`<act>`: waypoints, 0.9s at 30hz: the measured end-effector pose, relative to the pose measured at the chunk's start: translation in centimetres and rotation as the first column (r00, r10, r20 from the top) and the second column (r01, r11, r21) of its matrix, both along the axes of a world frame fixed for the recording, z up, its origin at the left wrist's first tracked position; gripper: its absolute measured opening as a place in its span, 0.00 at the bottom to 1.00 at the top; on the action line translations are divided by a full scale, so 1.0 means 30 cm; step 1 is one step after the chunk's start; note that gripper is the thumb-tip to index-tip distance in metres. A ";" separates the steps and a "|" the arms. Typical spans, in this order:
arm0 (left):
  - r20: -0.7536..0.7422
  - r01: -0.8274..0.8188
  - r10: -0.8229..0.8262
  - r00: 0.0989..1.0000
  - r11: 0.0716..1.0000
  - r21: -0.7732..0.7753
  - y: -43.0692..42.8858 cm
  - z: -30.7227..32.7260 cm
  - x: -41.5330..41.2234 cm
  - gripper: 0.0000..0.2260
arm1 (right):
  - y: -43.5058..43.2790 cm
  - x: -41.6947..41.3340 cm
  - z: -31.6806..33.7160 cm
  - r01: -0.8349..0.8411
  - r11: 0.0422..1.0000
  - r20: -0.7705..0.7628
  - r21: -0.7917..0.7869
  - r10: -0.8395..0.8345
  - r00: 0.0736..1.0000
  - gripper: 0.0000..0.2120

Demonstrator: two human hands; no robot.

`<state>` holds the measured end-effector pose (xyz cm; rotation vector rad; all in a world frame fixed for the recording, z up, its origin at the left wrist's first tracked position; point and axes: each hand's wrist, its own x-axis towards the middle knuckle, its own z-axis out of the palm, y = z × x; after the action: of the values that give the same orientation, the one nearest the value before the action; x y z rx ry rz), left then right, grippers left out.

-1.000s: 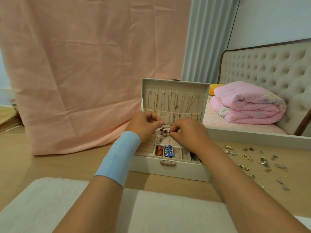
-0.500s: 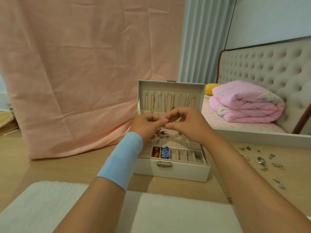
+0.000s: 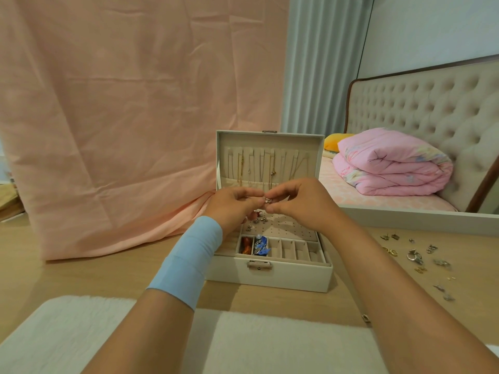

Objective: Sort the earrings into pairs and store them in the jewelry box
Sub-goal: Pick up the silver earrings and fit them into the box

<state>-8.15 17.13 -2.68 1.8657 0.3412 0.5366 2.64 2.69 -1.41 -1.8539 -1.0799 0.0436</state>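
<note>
Both hands are up in front of the open jewelry box, fingertips meeting over its back half. The left hand and the right hand have their fingers curled in, and thumb and forefinger of each pinch the same small silvery earring from opposite sides. It is too small for me to say which way its long axis runs, or whether the left fingers have the stud itself or only its backing. What matters for the coming move is that the earring hangs just above the perforated panel in the box, with the panel lying straight below and a little away from the person. I would guess a short drop is all it needs to be seated there. A few pieces already sit at the panel's left end, and the right end looks free. The loose earrings are scattered on the tabletop well off to the right, so the right hand is the nearer one for fetching a mate. A second ago the right fingertips were down at the panel beside a reddish piece. Since then they have lifted slightly and closed in on the left hand, and over the last half second the pose has hardly changed.
</note>
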 end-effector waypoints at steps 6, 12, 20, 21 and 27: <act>0.007 -0.003 0.001 1.000 0.953 0.302 0.003 -0.002 0.008 0.08 | 0.005 0.022 -0.019 0.029 0.997 -0.027 -0.068 -0.031 0.999 0.09; -0.202 0.044 0.133 0.970 0.723 0.690 0.020 -0.034 0.019 0.11 | 0.012 0.018 -0.058 0.225 0.935 0.210 -0.272 -0.171 0.963 0.05; -0.229 0.111 0.124 0.966 0.601 0.792 0.009 -0.043 0.022 0.13 | 0.017 0.010 -0.064 0.259 0.891 0.387 -0.372 -0.105 0.916 0.05; -0.230 0.112 0.122 0.965 0.606 0.788 0.010 -0.044 0.022 0.13 | 0.012 0.010 -0.059 0.238 0.888 0.379 -0.392 -0.080 0.922 0.05; -0.226 0.113 0.105 0.968 0.624 0.773 0.012 -0.047 0.022 0.13 | -0.005 0.023 -0.033 0.126 0.873 0.265 -0.471 0.004 0.964 0.10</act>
<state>-7.48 17.50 -4.09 2.8204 0.2843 0.4784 3.32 2.55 -2.40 -2.3990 -1.2710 0.0385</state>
